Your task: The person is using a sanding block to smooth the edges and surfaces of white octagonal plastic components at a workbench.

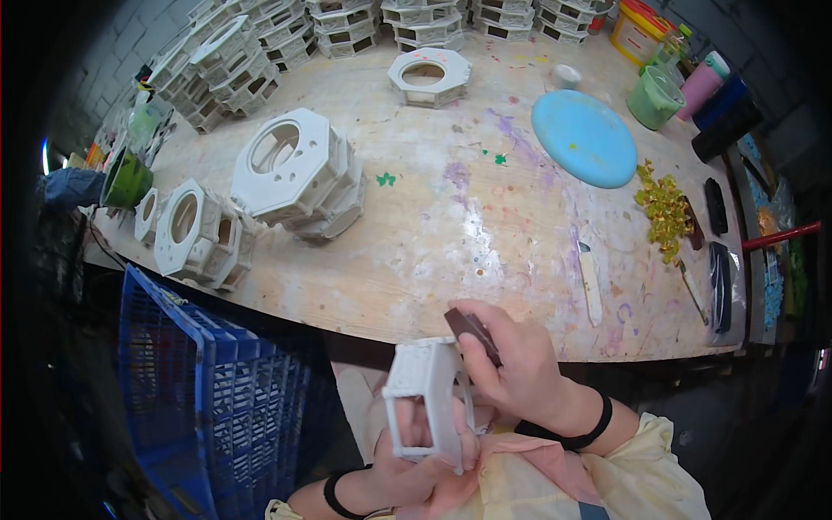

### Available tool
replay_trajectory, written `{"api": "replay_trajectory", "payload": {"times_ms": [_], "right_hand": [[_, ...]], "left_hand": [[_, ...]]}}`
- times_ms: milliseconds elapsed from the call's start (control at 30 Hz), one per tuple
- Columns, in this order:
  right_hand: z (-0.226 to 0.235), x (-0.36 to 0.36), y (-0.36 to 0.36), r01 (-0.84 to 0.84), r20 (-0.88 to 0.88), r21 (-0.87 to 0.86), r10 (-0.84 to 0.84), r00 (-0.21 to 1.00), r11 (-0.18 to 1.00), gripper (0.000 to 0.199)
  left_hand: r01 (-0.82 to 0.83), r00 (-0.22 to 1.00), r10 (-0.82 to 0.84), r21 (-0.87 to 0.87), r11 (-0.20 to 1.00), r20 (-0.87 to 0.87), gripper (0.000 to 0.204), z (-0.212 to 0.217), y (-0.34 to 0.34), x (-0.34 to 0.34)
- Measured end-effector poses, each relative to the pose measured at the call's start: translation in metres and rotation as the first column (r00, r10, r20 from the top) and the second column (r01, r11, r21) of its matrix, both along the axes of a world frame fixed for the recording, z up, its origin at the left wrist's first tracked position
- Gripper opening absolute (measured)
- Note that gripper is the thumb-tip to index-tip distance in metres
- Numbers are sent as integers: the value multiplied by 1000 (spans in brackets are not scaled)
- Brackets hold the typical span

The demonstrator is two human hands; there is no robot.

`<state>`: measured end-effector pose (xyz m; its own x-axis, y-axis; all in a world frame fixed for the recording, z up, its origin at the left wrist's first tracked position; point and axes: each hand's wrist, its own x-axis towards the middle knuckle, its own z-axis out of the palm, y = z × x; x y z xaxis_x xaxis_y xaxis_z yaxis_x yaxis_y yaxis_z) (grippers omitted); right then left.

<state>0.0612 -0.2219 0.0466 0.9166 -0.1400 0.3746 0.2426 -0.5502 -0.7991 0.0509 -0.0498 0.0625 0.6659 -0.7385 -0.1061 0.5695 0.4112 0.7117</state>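
Observation:
My left hand [403, 478] grips a white octagonal frame [444, 407] with open window sides, held tilted over my lap just below the table edge. Some of its fingers show through the window openings. In my right hand [527, 368] a dark brown sanding block [472, 332] is pinched between thumb and fingers. The block is close to the frame's upper rim; whether they touch I cannot tell. Similar white octagonal frames stand on the table at the left, a large stacked group [290, 178] and a smaller one [195, 230]. Another white frame [446, 94] lies farther back.
Tall stacks of white frames [429, 24] line the back of the wooden table [416, 260]. To the right are a light blue disc [585, 139], a green cup [656, 97], gold leafy pieces [663, 208] and a white-handled knife [590, 286]. A blue crate [208, 373] stands below left.

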Motion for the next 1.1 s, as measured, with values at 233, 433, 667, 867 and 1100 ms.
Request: {"api": "replay_trajectory", "payload": {"times_ms": [233, 433, 667, 867, 1100], "right_hand": [[3, 5, -6, 106, 33, -188, -101, 994, 977, 30], [6, -2, -9, 53, -9, 0, -53, 999, 999, 31], [2, -3, 4, -29, 52, 23, 27, 998, 999, 32], [9, -4, 4, -23, -50, -141, 16, 999, 990, 32], [5, 5, -16, 132, -6, -45, -133, 991, 990, 30]], "left_hand": [[12, 998, -13, -15, 1000, -58, 42, 2, 3, 2], [-64, 998, 63, -43, 997, -25, 39, -4, 5, -2], [-67, 998, 68, -37, 997, 5, 45, -3, 3, 0], [-45, 996, 45, -2, 999, 78, 46, -2, 1, 6], [-45, 999, 45, 45, 998, -13, 61, -4, 5, 6]]}}
